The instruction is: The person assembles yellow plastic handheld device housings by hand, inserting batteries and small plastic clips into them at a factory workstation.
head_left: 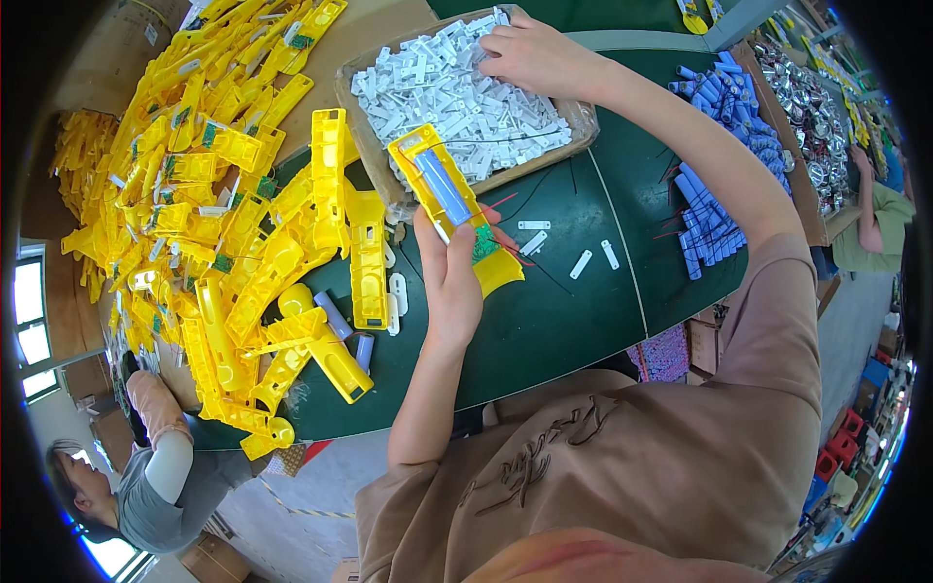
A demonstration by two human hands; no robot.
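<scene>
My left hand [453, 282] grips a yellow plastic housing [411, 148], its open side facing up. Inside the housing lie a blue cylindrical battery [442, 185] and, toward the lower end, a small green circuit board [483, 243]. Thin red and black wires stick out from it. My right hand [533, 56] is at the far edge of a plastic-lined box [580, 126] heaped with small white plastic strips [457, 92]. Its fingers are bent and pressed together among the strips; what they pinch is hidden.
Yellow housings [243, 282], some with boards, pile up on the left. Blue batteries [714, 209] with wires lie to the right, beside a box of shiny metal parts [802, 117]. Loose white strips [581, 264] rest on the green table [544, 340]. Other people [160, 486] are at both sides.
</scene>
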